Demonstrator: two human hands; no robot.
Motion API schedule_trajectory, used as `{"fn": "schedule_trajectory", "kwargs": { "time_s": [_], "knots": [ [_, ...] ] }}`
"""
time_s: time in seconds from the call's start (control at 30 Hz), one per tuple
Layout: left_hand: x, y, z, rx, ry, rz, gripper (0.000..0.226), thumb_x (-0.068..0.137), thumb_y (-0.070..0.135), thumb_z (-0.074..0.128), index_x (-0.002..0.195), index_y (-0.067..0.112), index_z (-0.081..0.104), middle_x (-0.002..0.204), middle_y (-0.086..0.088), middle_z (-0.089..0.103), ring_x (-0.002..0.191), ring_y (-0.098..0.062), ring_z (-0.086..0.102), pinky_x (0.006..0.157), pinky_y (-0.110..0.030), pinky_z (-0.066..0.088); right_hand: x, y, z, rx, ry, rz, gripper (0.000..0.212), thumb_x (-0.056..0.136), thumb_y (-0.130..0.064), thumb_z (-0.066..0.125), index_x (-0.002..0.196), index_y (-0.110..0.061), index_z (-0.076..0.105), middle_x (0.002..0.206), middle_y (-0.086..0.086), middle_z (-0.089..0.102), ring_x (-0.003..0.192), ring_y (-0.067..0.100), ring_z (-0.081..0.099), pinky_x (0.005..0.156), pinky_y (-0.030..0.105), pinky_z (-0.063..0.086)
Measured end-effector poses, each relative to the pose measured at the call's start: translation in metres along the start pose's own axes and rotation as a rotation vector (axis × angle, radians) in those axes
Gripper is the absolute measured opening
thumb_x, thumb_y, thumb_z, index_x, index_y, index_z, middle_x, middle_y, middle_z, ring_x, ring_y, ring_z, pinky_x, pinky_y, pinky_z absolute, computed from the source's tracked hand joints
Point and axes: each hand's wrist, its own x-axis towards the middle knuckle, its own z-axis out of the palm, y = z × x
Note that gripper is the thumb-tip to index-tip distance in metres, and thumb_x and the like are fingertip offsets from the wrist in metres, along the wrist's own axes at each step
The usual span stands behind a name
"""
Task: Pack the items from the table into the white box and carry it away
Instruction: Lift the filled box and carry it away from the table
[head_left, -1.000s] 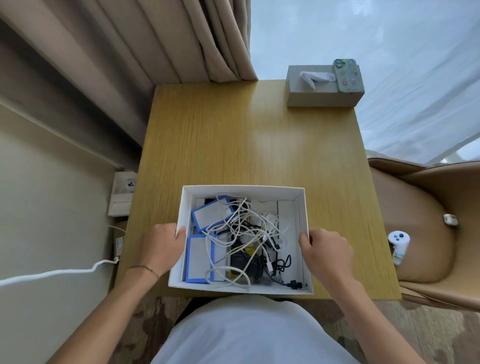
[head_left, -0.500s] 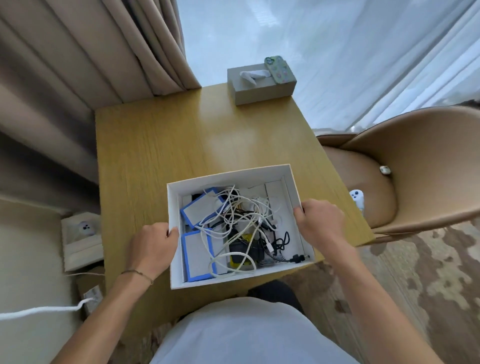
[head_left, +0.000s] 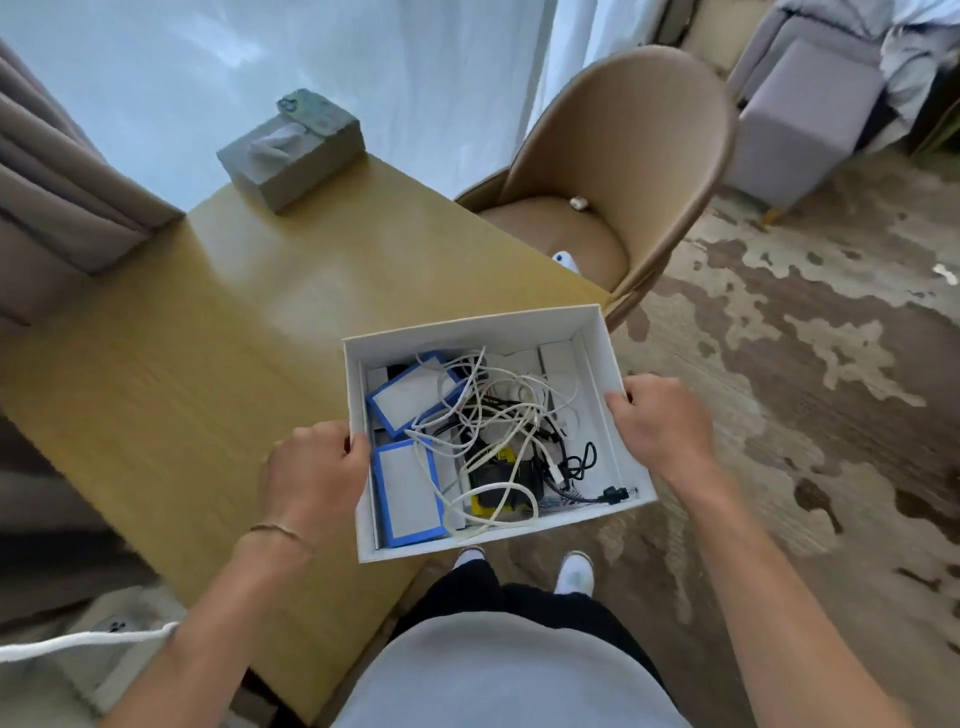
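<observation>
holding the white box (head_left: 597, 358) with both hands, i see this from the single head view, looking down past my own chest. my left hand (head_left: 311, 475) grips the box's left wall, thumb curled over the rim and fingers out of sight beneath. my right hand (head_left: 662, 423) grips the right wall the same way, fingers wrapped under the edge.

the box hangs over the near right corner of the wooden table (head_left: 218, 364), part of it already out above the patterned carpet (head_left: 805, 415); it looks lifted clear of the top. inside lie a tangle of white cables (head_left: 498, 410), two flat blue-edged cases (head_left: 408, 486), a black cord (head_left: 584, 460) and something black and yellow (head_left: 496, 483) beneath.

at the table's far end sits a grey tissue box (head_left: 291, 156) with a phone on it. a tan chair (head_left: 623, 171) stands to the right, small white objects on its seat.

i judge the packing done and the carrying under way. the next move calls for keeping the box level so the loose cables stay in, and stepping right without clipping the chair.

no brand, label or writing is legible anywhere.
</observation>
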Motion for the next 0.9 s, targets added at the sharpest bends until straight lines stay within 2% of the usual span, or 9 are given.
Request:
{"fn": "schedule_trajectory", "kwargs": {
  "time_s": [0.1, 0.23, 0.33, 0.47, 0.57, 0.63, 0.73, 0.9],
  "knots": [
    [-0.003, 0.027, 0.006, 0.012, -0.059, 0.113, 0.054, 0.093, 0.024, 0.054, 0.043, 0.014, 0.036, 0.039, -0.003, 0.038, 0.037, -0.02, 0.035, 0.043, -0.026, 0.023, -0.042, 0.035, -0.007, 0.037, 0.027, 0.127, 0.049, 0.094, -0.028, 0.054, 0.049, -0.017, 0.039, 0.044, -0.002, 0.039, 0.039, 0.016, 0.031, 0.043, 0.023, 0.024],
    [-0.018, 0.07, 0.022, 0.036, -0.126, 0.266, 0.054, 0.094, 0.025, 0.052, 0.045, 0.015, 0.033, 0.038, -0.001, 0.037, 0.038, -0.019, 0.034, 0.044, -0.027, 0.027, -0.102, 0.085, -0.011, 0.051, 0.045, 0.303, 0.049, 0.097, -0.03, 0.056, 0.052, -0.016, 0.042, 0.047, -0.002, 0.039, 0.041, 0.015, 0.031, 0.046, 0.026, 0.031],
    [-0.04, 0.101, 0.039, 0.068, -0.184, 0.37, 0.05, 0.097, 0.03, 0.048, 0.05, 0.014, 0.04, 0.041, -0.001, 0.043, 0.038, -0.018, 0.037, 0.042, -0.026, 0.027, -0.152, 0.122, -0.014, 0.062, 0.068, 0.419, 0.049, 0.098, -0.028, 0.056, 0.053, -0.015, 0.042, 0.048, -0.001, 0.039, 0.043, 0.016, 0.032, 0.047, 0.027, 0.032],
    [-0.082, 0.146, 0.059, 0.038, -0.238, 0.542, 0.051, 0.097, 0.027, 0.049, 0.049, 0.013, 0.043, 0.041, 0.0, 0.04, 0.037, -0.015, 0.033, 0.04, -0.025, 0.025, -0.227, 0.167, -0.022, 0.092, 0.108, 0.577, 0.051, 0.1, -0.029, 0.056, 0.054, -0.016, 0.041, 0.047, -0.003, 0.037, 0.043, 0.015, 0.031, 0.051, 0.029, 0.042],
    [-0.122, 0.181, 0.072, 0.077, -0.249, 0.654, 0.051, 0.095, 0.027, 0.052, 0.047, 0.013, 0.042, 0.042, -0.001, 0.045, 0.039, -0.018, 0.042, 0.043, -0.026, 0.029, -0.29, 0.199, -0.027, 0.103, 0.143, 0.685, 0.051, 0.1, -0.029, 0.055, 0.053, -0.017, 0.041, 0.046, -0.004, 0.037, 0.041, 0.014, 0.03, 0.056, 0.034, 0.053],
    [-0.152, 0.205, 0.081, 0.139, -0.247, 0.713, 0.051, 0.094, 0.029, 0.052, 0.047, 0.013, 0.044, 0.045, -0.002, 0.049, 0.044, -0.022, 0.05, 0.046, -0.027, 0.036, -0.335, 0.22, -0.028, 0.113, 0.174, 0.747, 0.052, 0.099, -0.028, 0.056, 0.052, -0.017, 0.039, 0.045, -0.005, 0.035, 0.04, 0.013, 0.029, 0.053, 0.03, 0.05],
    [-0.202, 0.239, 0.095, 0.2, -0.255, 0.822, 0.048, 0.093, 0.031, 0.052, 0.049, 0.013, 0.05, 0.047, -0.002, 0.053, 0.046, -0.021, 0.053, 0.049, -0.03, 0.046, -0.406, 0.25, -0.028, 0.134, 0.199, 0.85, 0.051, 0.098, -0.025, 0.056, 0.051, -0.016, 0.035, 0.044, -0.005, 0.031, 0.04, 0.013, 0.024, 0.046, 0.024, 0.027],
    [-0.286, 0.295, 0.126, 0.263, -0.283, 1.008, 0.047, 0.091, 0.034, 0.052, 0.05, 0.012, 0.052, 0.045, 0.0, 0.053, 0.043, -0.02, 0.052, 0.047, -0.025, 0.041, -0.521, 0.293, -0.025, 0.168, 0.229, 1.037, 0.047, 0.096, -0.02, 0.052, 0.054, -0.015, 0.032, 0.047, -0.004, 0.028, 0.043, 0.015, 0.022, 0.046, 0.025, 0.02]
  ]
}}
